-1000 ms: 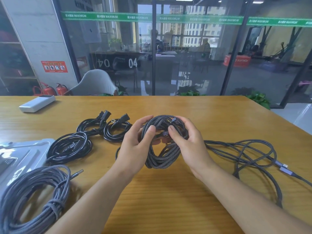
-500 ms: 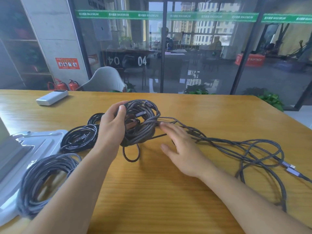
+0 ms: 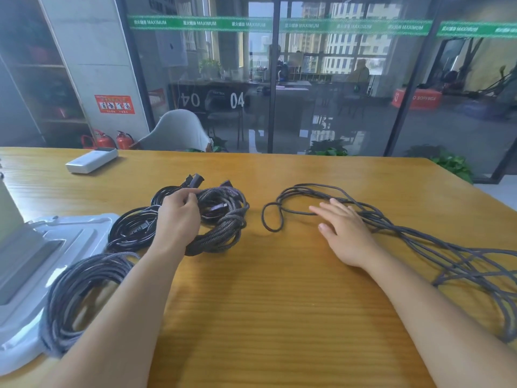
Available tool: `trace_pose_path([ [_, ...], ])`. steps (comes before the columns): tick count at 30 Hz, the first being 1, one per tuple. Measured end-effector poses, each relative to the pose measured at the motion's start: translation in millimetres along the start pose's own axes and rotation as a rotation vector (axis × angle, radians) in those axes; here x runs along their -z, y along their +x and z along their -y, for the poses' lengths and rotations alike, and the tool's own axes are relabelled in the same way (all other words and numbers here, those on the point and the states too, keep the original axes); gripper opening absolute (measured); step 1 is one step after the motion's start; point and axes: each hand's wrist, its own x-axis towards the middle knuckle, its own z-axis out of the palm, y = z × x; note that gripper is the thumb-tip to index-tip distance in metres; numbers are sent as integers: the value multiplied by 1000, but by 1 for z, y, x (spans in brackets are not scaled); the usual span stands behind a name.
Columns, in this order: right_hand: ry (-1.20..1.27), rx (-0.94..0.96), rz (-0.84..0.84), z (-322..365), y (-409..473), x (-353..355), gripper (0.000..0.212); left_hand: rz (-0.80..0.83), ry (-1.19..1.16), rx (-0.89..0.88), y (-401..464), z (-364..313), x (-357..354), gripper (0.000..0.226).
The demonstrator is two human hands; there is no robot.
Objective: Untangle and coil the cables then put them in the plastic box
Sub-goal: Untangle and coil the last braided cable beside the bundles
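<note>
My left hand grips a coiled braided grey cable that lies on the wooden table beside coils of black cable. My right hand is flat, its fingers straight, resting on a loose tangled grey cable that spreads to the right edge. Another coiled grey cable lies at the lower left, partly on the pale plastic lid. The plastic box itself shows only as an edge at the far left.
A white power bank lies at the back left of the table. A glass wall and a grey chair stand behind the table's far edge.
My left hand carried the coiled braided cable left and set it down by the black coils. My right hand let go of it and moved right onto the loose tangled cable.
</note>
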Motion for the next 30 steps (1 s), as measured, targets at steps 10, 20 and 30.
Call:
trace_pose_path([
  [10,152,113,44,9,-7,0,48,112,624,-404,-23,-9,-18,56],
  [20,232,82,-37,5,-10,29,48,286,955,-548,-21,-3,-22,75],
  [30,156,-205,28,-44,-40,73,52,353,708,-786,-72,-36,-83,70],
])
